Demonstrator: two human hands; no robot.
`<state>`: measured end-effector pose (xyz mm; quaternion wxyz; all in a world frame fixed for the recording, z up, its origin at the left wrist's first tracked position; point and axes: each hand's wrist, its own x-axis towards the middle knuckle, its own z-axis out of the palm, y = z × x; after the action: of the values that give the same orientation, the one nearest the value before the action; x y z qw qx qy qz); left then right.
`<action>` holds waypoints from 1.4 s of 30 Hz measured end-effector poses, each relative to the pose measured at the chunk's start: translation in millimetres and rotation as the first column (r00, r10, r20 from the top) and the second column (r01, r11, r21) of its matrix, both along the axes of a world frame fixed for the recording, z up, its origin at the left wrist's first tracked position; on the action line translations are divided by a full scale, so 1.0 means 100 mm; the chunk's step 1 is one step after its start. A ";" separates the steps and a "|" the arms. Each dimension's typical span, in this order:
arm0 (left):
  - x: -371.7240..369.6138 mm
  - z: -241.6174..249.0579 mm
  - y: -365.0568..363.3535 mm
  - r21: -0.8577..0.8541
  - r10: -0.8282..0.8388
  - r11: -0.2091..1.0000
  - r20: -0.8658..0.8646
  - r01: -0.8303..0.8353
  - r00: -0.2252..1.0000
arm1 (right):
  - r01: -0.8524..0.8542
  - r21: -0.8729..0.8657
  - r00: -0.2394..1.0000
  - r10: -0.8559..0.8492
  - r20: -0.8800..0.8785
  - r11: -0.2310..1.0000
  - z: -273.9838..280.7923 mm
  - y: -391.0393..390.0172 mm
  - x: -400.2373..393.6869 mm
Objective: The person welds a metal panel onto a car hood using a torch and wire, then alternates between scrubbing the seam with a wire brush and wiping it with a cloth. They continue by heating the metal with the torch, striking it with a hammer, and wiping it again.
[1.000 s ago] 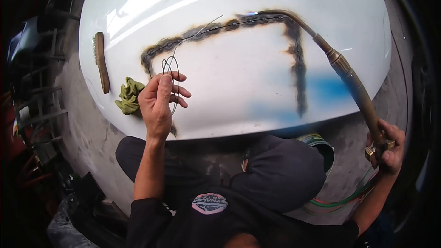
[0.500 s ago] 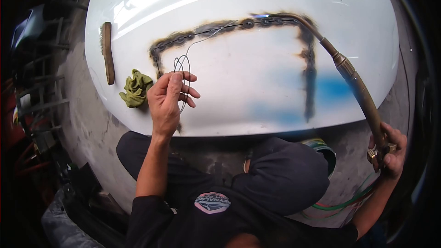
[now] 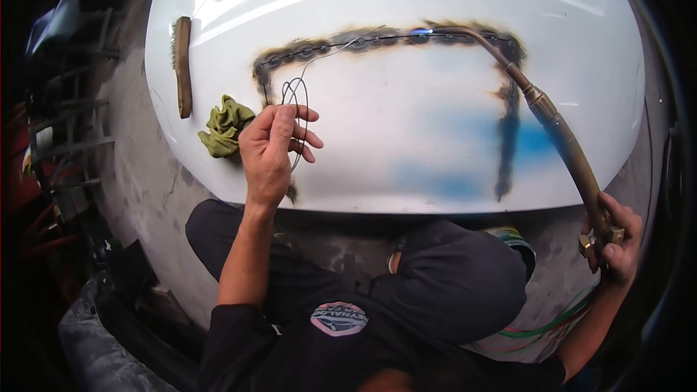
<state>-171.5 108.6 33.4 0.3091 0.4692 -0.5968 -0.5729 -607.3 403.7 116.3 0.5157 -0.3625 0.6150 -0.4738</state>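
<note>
A lit gas welding torch [image 3: 570,149] is gripped near its valves by my right hand [image 3: 617,239]. Its bent tip reaches the upper scorched seam, where a small blue flame [image 3: 421,32] burns. Pinched between thumb and fingers of my left hand [image 3: 274,147] is a looped, thin welding wire [image 3: 302,94], one end of which extends up to the seam left of the flame. Both hands are over or beside a white car panel [image 3: 392,123]. Burnt, blackened seams [image 3: 312,49] with weld spots run across its top and down both sides.
A wooden-handled wire brush [image 3: 184,65] and a crumpled green cloth [image 3: 225,127] lie on the panel's left part. Red and green hoses [image 3: 541,330] trail on the floor at lower right, near a round container [image 3: 514,243]. My bent legs [image 3: 450,276] are at the panel's near edge.
The panel, brush and cloth appear shifted slightly right in view. Relative to the panel, the flame has moved a little left along the seam. Both hands keep their holds.
</note>
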 end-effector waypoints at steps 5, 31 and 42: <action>0.08 0.02 -0.02 -0.007 0.023 1.000 -0.014 -0.023 1.000 | 0.061 0.004 0.998 -0.061 0.006 0.998 0.02 0.01 0.02; -0.11 -0.11 0.00 0.067 -0.036 0.997 0.012 0.035 0.999 | -0.069 0.087 0.998 0.068 0.012 0.994 -0.16 -0.38 0.07; -0.14 -0.16 0.01 0.068 -0.035 0.997 0.009 0.034 0.999 | -0.090 0.061 0.996 0.089 0.032 0.994 -0.23 -0.37 0.05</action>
<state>-185.6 109.4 17.4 0.2801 0.4718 -0.5866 -0.5957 -601.8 366.2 93.1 0.5565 -0.3663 0.6050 -0.4359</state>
